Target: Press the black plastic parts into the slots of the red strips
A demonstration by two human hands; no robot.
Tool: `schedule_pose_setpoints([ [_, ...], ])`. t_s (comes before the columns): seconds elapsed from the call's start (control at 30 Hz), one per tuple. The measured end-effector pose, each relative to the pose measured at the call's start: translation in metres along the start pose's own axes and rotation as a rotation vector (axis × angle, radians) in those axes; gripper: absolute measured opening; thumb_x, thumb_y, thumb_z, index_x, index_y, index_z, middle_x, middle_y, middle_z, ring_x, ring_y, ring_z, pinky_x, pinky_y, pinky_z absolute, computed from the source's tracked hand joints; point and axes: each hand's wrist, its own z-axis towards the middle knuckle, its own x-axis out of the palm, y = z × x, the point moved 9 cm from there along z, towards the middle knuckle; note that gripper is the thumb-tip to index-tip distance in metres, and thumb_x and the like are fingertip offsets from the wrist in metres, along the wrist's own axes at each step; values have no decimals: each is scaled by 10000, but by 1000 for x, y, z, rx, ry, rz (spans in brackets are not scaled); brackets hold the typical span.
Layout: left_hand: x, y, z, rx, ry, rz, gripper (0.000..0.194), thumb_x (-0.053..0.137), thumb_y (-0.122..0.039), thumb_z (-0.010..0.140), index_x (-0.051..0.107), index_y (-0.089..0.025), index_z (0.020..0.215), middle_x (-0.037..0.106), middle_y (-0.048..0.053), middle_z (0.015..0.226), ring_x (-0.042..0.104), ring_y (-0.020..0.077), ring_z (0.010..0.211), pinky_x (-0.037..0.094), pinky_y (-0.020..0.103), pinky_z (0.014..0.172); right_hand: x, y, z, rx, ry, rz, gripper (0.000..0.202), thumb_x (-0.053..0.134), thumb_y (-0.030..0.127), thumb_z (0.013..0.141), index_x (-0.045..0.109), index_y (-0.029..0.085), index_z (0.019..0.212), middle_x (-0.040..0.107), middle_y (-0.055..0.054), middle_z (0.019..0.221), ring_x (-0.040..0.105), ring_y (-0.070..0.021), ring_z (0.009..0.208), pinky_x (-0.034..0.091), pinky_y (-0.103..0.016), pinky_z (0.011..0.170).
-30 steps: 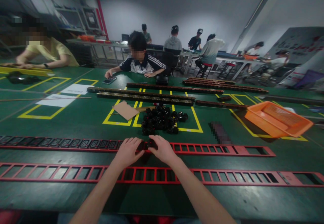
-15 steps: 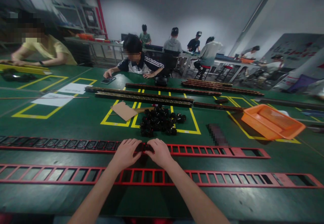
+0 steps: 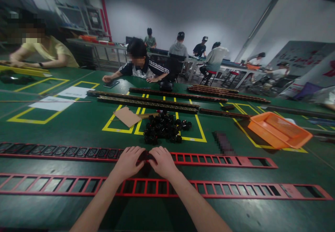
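Note:
My left hand (image 3: 131,161) and my right hand (image 3: 162,160) meet over the far red slotted frame (image 3: 193,158). Between their curled fingers is a small black part (image 3: 145,156), mostly hidden and set at one of the frame's openings. To the left of my hands, the openings hold a row of black square inserts (image 3: 82,151); to the right they are unfilled. A second red slotted frame (image 3: 185,188) lies nearer me, under my forearms. Just beyond my hands sits a pile of similar-looking black parts (image 3: 162,126).
An orange bin (image 3: 281,130) stands tilted at the right. Beyond the pile are a brown cardboard piece (image 3: 127,117) and long dark rails (image 3: 149,101). Papers (image 3: 52,103) lie at the left. One person (image 3: 142,66) sits across the table, another (image 3: 52,52) to the left.
Both hands stay at the same part of the far frame, with fingers pressed slightly closer together. The camera view has tilted a little, shifting the table downward.

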Motion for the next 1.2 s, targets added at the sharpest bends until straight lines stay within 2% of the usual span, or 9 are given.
schedule_pose_setpoints([
  [0.93, 0, 0, -1, 0, 2, 15, 399, 546, -326, 871, 551, -234, 1259, 642, 79, 1159, 573, 262, 1069, 402, 422, 951, -2, -5, -3, 31, -39, 9, 210, 609, 242, 895, 600, 220, 1104, 654, -54, 1133, 509, -237, 1045, 377, -402, 903],
  [1.07, -1, 0, -2, 17, -18, 1, 419, 534, -373, 899, 537, -234, 1293, 627, 87, 1209, 557, 259, 1112, 384, 436, 992, -2, -9, -3, 44, -56, 18, 210, 613, 241, 900, 608, 217, 1108, 656, -52, 1147, 509, -229, 1079, 362, -392, 934],
  [1.2, -2, -3, -2, 50, -59, 9, 353, 506, -327, 931, 561, -230, 1265, 629, 76, 1206, 554, 241, 1115, 385, 432, 1003, 0, -11, -3, 51, -46, 21, 190, 622, 245, 898, 611, 212, 1085, 664, -47, 1129, 523, -216, 1073, 358, -376, 943],
])
